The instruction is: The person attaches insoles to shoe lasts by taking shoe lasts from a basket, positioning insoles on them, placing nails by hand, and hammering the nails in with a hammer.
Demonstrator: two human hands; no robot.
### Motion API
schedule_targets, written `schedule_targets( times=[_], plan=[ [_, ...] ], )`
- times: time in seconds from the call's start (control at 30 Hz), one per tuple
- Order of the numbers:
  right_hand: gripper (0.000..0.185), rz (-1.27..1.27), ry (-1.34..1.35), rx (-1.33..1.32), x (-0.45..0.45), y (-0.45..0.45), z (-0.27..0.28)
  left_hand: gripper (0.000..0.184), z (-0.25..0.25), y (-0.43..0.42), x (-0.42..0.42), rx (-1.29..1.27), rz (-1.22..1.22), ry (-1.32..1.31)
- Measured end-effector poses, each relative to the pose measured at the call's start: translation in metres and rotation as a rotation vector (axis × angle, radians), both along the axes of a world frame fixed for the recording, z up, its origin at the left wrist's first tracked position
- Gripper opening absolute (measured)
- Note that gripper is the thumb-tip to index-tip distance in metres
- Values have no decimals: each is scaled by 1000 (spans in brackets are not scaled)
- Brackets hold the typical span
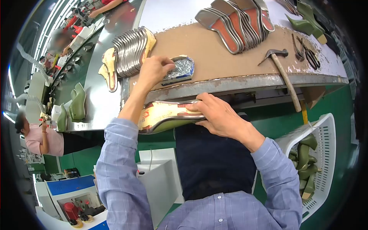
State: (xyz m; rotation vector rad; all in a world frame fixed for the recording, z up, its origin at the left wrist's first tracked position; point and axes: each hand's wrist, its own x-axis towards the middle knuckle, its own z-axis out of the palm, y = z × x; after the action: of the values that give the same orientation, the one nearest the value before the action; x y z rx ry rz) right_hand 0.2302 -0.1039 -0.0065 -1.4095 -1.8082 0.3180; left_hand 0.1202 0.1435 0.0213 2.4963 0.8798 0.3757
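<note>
So the green shoe form [167, 114] with the pale sole is mid-frame, just below the edge of the surface [218, 63], long axis running roughly left to right. Right hand [224, 115] is the nearer of the hands, gripping its right end. Left hand [155, 69] is farther off, up and left, fingers bent at the tray [179, 80] of metal bits; can't tell if it's pinching any.

**Glossy plastic, bright metal, matt cloth**

The last [171, 124] looks like smooth, glossy plastic; nails [184, 67], shiny metal. Hammer [283, 78]: wood and dull metal. Bench [172, 42]: matt board edged in scuffed metal. Basket [330, 153]: smooth plastic. Shirt [119, 157]: matt cloth.
</note>
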Motion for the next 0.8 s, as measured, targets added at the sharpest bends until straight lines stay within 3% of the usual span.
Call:
schedule_targets(
  times=[0.1, 0.2, 0.3, 0.4, 0.43, 0.5, 0.57, 0.63, 0.67, 0.7, 0.73, 0.8],
  plan=[
    [59, 7, -23, -7, 2, 0, 0, 18, 8, -8, -3, -27, -22, -44],
    [60, 21, -45, -25, 3, 0, -1, 19, 25, -27, -4, -226, 22, -153],
    [59, 20, -89, -53, 4, -1, 0, 19, 53, -83, -22, -323, -86, -245],
    [57, 13, -65, -52, 6, -4, -5, 17, 40, -134, -40, -301, -58, -285],
    [55, -3, -16, -39, 7, -6, -6, 11, 30, -141, -40, -506, 39, -344],
    [56, -165, 21, 47, 24, -27, 3, 9, 20, -138, -40, -418, -36, -346],
    [52, -519, -266, 48, 63, -56, 10, 7, 22, -138, -35, -235, -185, -260],
    [51, -845, -602, 29, 114, -81, 3, 8, 33, -144, -31, -264, -111, -157],
    [49, -957, -692, -136, 136, -95, -5, 9, 35, -146, -30, -287, -62, -63],
    [50, -994, -715, -321, 153, -109, -11, 8, 35, -144, -31, -276, -71, -32],
    [52, -975, -759, -324, 164, -119, -15, 8, 35, -141, -31, -271, -79, -32],
    [54, -960, -514, -479, 175, -120, -10, 9, 32, -141, -35, -285, -71, -31]
  ],
)
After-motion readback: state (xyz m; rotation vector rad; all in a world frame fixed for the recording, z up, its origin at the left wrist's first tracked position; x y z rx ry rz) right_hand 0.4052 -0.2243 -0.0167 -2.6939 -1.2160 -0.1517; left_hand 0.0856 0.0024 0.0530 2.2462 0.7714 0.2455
